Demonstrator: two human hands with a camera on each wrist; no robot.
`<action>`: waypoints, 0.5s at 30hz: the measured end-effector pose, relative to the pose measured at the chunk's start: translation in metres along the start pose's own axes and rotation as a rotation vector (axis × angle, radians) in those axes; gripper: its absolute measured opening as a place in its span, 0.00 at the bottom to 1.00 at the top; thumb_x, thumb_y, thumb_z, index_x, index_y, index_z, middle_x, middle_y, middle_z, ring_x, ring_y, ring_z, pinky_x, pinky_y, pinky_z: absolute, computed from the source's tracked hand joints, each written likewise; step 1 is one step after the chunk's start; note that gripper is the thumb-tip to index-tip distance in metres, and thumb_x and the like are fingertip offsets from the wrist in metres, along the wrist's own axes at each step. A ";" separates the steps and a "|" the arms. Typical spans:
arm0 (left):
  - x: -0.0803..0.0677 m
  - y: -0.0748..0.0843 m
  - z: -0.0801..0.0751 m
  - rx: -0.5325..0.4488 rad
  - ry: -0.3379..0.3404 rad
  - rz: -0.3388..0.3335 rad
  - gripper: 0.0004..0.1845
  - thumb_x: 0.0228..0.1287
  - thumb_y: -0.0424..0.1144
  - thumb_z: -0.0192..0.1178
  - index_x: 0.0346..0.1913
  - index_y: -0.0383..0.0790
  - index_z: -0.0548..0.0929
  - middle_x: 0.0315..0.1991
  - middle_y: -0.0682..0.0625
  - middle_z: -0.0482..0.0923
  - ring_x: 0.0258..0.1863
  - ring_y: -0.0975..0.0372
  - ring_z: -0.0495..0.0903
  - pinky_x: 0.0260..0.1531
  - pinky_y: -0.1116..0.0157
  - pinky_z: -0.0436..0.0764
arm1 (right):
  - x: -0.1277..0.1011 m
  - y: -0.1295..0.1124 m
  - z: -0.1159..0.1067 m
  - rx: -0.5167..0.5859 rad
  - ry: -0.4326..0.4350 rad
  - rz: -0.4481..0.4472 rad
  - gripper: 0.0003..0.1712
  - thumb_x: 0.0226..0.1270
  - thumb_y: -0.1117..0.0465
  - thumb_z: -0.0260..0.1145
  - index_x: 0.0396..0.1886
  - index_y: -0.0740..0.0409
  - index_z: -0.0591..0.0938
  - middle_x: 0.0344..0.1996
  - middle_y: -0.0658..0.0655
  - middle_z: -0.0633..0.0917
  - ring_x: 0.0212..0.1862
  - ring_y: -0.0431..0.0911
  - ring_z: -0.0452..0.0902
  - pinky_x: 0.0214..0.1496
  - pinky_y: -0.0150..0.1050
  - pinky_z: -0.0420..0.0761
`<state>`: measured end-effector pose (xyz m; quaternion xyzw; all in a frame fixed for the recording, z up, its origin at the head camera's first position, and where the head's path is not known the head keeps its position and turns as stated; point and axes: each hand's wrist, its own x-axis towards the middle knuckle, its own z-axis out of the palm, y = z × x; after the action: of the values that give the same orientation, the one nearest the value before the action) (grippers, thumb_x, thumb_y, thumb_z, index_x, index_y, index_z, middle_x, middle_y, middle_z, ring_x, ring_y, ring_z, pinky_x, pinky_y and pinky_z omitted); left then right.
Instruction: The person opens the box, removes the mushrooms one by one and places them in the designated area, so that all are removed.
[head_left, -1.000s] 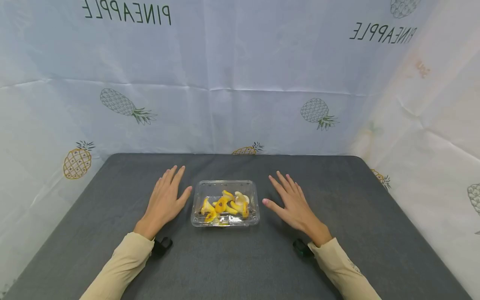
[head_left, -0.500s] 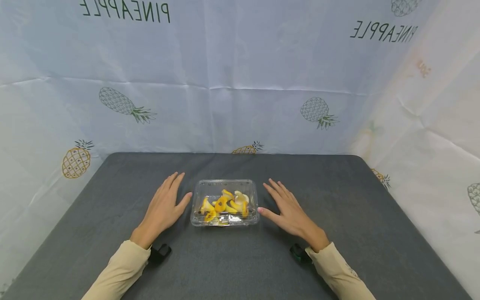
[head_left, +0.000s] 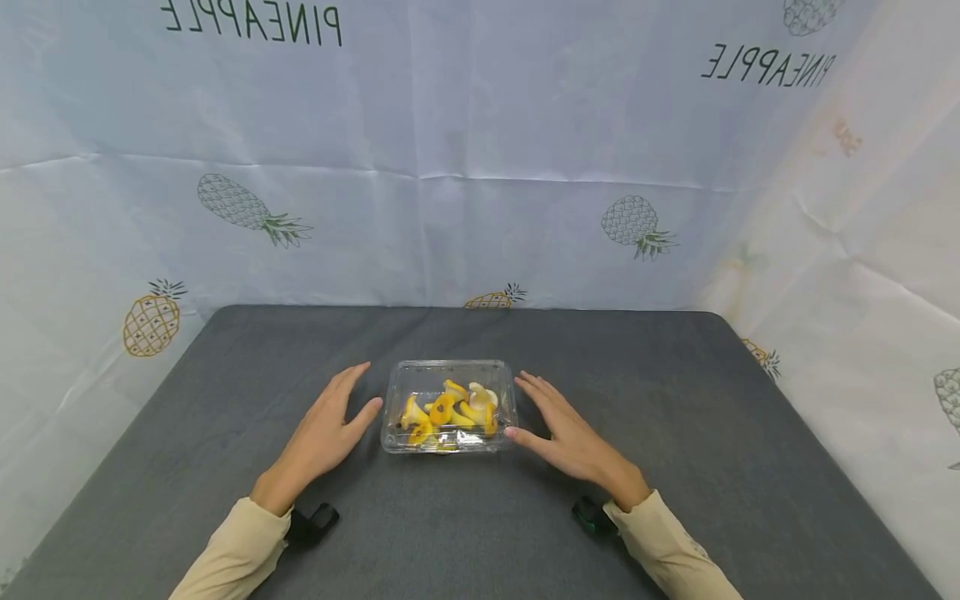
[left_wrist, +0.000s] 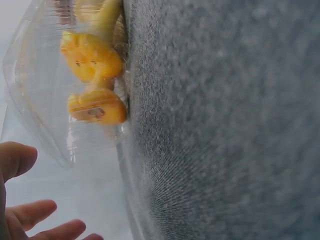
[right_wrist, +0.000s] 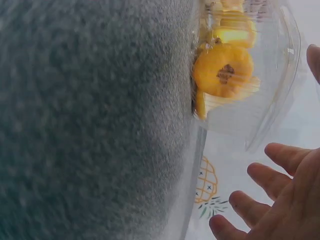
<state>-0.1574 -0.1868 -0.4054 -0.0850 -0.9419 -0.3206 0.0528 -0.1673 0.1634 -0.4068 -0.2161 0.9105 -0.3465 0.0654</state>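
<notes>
A clear plastic clamshell box point(head_left: 405, 377) sits on the dark grey table, its lid down. Inside lie several yellow mushrooms point(head_left: 442, 408) with trumpet-like caps, and a paler one point(head_left: 480, 395) at the right. My left hand point(head_left: 324, 435) is beside the box's left side, fingers extended and thumb a short gap from the wall. On the other side, my right hand point(head_left: 572, 433) has its thumb tip right at the box's front right corner and its fingers stretched along the right edge. Both wrist views show spread fingers around the box's ends, holding nothing.
The grey cloth-covered table point(head_left: 450, 533) spreads around the box on all sides. Behind it hangs a white curtain point(head_left: 525, 117) printed with pineapples. A black wrist camera point(head_left: 315, 525) is strapped under the left wrist, another point(head_left: 592, 515) under the right.
Both hands have drawn nearer the person and turned more edge-on. The right hand has also moved left, up to the box's right side. The box has stayed in place.
</notes>
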 end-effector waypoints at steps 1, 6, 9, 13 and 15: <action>-0.001 -0.001 0.000 -0.014 -0.006 -0.002 0.35 0.76 0.50 0.52 0.77 0.38 0.57 0.75 0.34 0.57 0.74 0.39 0.58 0.67 0.34 0.62 | 0.000 0.000 0.000 0.013 -0.009 0.002 0.48 0.69 0.38 0.62 0.80 0.49 0.54 0.80 0.55 0.52 0.81 0.59 0.42 0.75 0.70 0.51; -0.004 -0.003 0.003 -0.094 -0.047 0.011 0.33 0.76 0.48 0.53 0.76 0.36 0.59 0.72 0.34 0.62 0.69 0.39 0.66 0.63 0.37 0.69 | -0.001 -0.002 0.002 0.057 -0.040 -0.002 0.49 0.69 0.39 0.62 0.81 0.48 0.52 0.81 0.55 0.50 0.81 0.57 0.43 0.74 0.70 0.53; -0.006 -0.005 0.003 -0.140 -0.071 0.030 0.32 0.76 0.48 0.53 0.75 0.35 0.61 0.68 0.35 0.69 0.65 0.42 0.71 0.62 0.41 0.73 | -0.001 -0.004 0.004 0.066 -0.051 -0.015 0.49 0.69 0.38 0.63 0.81 0.48 0.51 0.81 0.55 0.49 0.81 0.56 0.43 0.74 0.69 0.54; -0.007 -0.007 0.001 -0.208 -0.125 0.050 0.30 0.77 0.47 0.53 0.74 0.36 0.63 0.59 0.39 0.77 0.57 0.48 0.78 0.54 0.50 0.79 | -0.001 -0.005 0.006 0.060 -0.053 -0.018 0.50 0.68 0.38 0.64 0.81 0.48 0.52 0.81 0.55 0.49 0.81 0.56 0.44 0.74 0.68 0.55; -0.007 -0.008 -0.002 -0.250 -0.165 0.056 0.29 0.77 0.46 0.52 0.73 0.36 0.64 0.56 0.42 0.79 0.55 0.51 0.80 0.51 0.56 0.80 | -0.001 -0.004 0.006 0.059 -0.051 -0.019 0.50 0.67 0.38 0.64 0.81 0.48 0.52 0.81 0.55 0.50 0.81 0.56 0.44 0.74 0.69 0.55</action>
<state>-0.1517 -0.1954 -0.4102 -0.1434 -0.8930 -0.4257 -0.0268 -0.1632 0.1571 -0.4085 -0.2313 0.8959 -0.3681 0.0918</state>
